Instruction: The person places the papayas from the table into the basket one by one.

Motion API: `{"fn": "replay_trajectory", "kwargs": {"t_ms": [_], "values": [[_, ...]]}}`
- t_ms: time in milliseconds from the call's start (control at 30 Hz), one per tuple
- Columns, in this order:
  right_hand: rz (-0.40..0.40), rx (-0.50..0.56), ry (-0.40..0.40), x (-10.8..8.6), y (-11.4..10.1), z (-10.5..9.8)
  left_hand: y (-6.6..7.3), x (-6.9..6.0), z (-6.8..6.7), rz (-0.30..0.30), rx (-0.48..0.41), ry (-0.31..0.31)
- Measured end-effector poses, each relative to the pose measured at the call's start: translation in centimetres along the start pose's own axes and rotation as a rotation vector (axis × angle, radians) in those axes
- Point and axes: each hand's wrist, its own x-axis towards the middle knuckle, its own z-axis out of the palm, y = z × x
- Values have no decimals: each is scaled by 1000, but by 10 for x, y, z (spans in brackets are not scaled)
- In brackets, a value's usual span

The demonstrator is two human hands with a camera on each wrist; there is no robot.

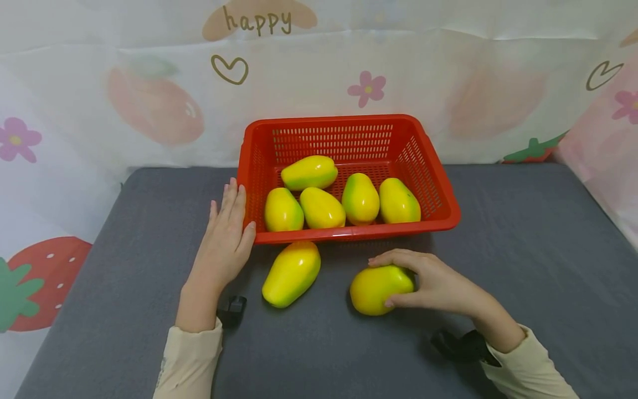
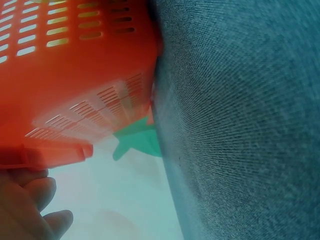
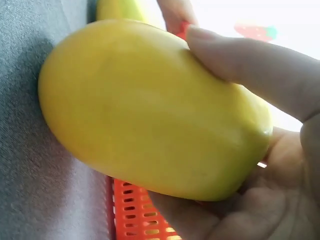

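Observation:
My right hand (image 1: 428,280) holds a yellow-green mango (image 1: 375,292) just in front of the basket, thumb on its near side and fingers over the far side. In the right wrist view, this mango (image 3: 150,110) fills the middle, with the thumb curved over it. My left hand (image 1: 224,238) lies along the left side of a red plastic basket (image 1: 351,235), its fingers straight and touching the rim. Several mangoes (image 1: 323,208) lie inside the basket. Another mango (image 1: 291,275) sits on the table between my hands, close to the basket's front.
A grey cloth covers the table (image 1: 523,249). Behind it hangs a white curtain (image 1: 309,72) printed with fruit, flowers and hearts, close to the basket's back. Dark straps with small devices (image 1: 461,344) sit at both wrists.

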Motion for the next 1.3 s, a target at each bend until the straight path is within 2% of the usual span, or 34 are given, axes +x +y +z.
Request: {"fn": "replay_trajectory", "kwargs": {"t_ms": [200, 300, 1067, 1300], "values": [[14, -49, -96, 1, 3, 2, -1, 0, 0, 1, 1, -5], [16, -52, -117, 2, 4, 5, -1, 1, 0, 3, 4, -9], [-2, -78, -102, 3, 4, 7, -1, 0, 0, 4, 9, -2], [7, -81, -92, 3, 2, 5, 1, 0, -1, -8, 54, -10]]}}
